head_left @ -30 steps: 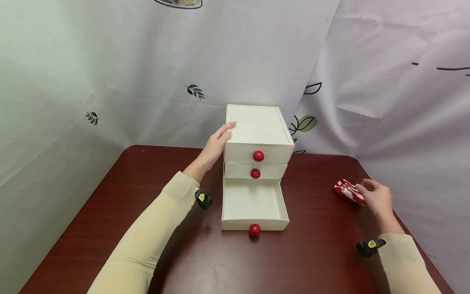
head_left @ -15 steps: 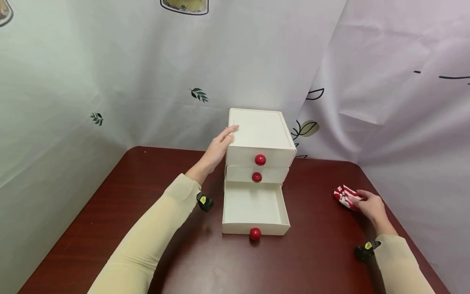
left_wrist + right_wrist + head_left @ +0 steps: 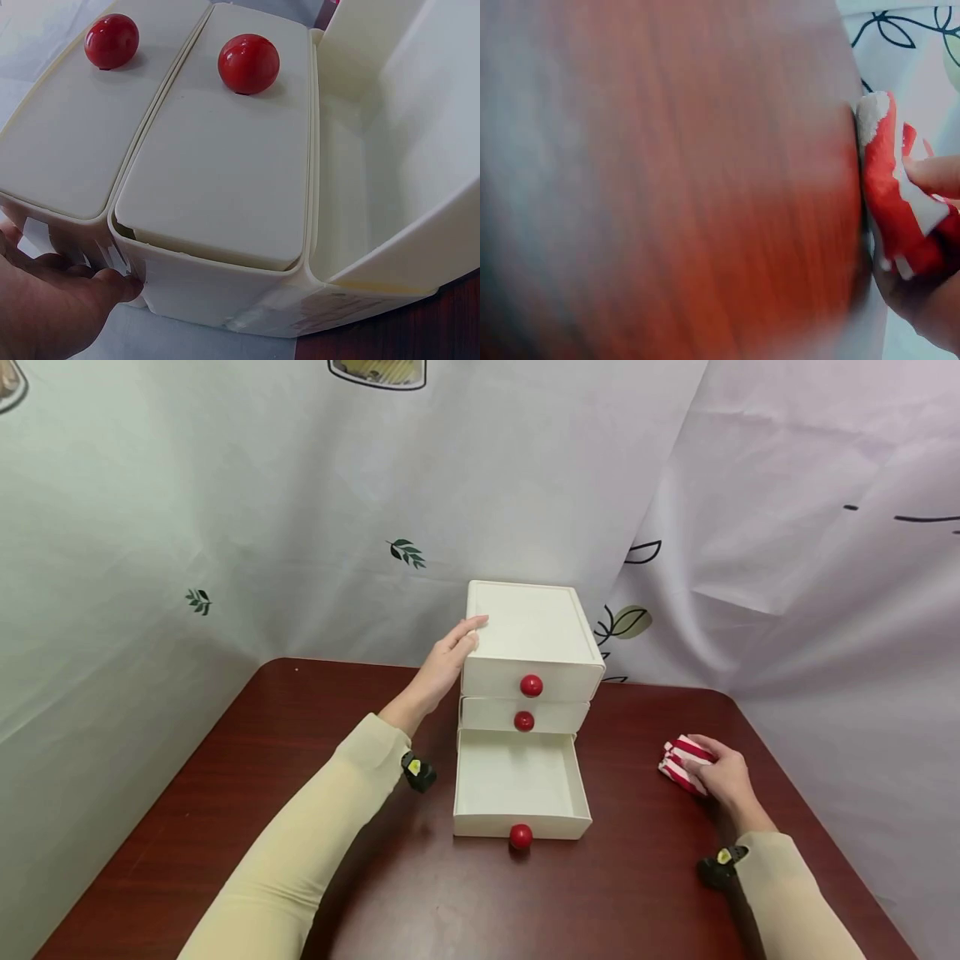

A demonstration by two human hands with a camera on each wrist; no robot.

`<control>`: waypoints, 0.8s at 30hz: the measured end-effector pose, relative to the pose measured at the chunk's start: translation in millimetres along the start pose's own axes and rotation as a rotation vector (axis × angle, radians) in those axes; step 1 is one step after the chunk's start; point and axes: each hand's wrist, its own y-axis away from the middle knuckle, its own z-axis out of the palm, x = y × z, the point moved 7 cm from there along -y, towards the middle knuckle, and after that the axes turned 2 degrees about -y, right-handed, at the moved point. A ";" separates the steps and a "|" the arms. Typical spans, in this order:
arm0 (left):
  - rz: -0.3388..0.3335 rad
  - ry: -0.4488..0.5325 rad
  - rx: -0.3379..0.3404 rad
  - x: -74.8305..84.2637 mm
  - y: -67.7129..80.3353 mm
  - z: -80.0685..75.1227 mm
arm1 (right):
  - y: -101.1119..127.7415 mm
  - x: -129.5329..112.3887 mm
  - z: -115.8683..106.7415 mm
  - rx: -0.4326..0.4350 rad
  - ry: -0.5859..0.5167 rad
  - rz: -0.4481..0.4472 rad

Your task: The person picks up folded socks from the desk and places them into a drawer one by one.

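A small white three-drawer cabinet (image 3: 530,635) with red ball knobs (image 3: 531,686) stands at the back of the dark red table (image 3: 240,777). Its bottom drawer (image 3: 517,781) is pulled out and shows nothing inside. My left hand (image 3: 444,662) rests with straight fingers against the cabinet's upper left side; the left wrist view shows the fingertips (image 3: 112,285) touching that wall. My right hand (image 3: 722,777) grips a folded red-and-white striped cloth (image 3: 681,762) at the table's right side, just above the tabletop. The right wrist view shows the cloth (image 3: 892,195) pinched between fingers, blurred by motion.
White curtains printed with leaves hang close behind and on both sides of the table. The table's right edge (image 3: 825,827) lies near my right arm. Bare tabletop stretches left of the cabinet and in front of the drawer.
My right hand closed on the striped cloth and has carried it a little leftward towards the cabinet. The left hand and the drawers stayed put.
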 end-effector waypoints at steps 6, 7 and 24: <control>-0.016 0.012 -0.026 4.1 -0.6 2.1 | 10.3 -5.0 1.3 -0.010 -0.111 0.051; -0.017 0.013 -0.029 7.7 1.3 2.4 | 11.7 -7.9 0.4 -0.010 -0.118 0.050; -0.016 -0.009 -0.013 29.6 17.0 2.2 | 41.4 -80.2 -9.3 -0.026 -0.323 0.038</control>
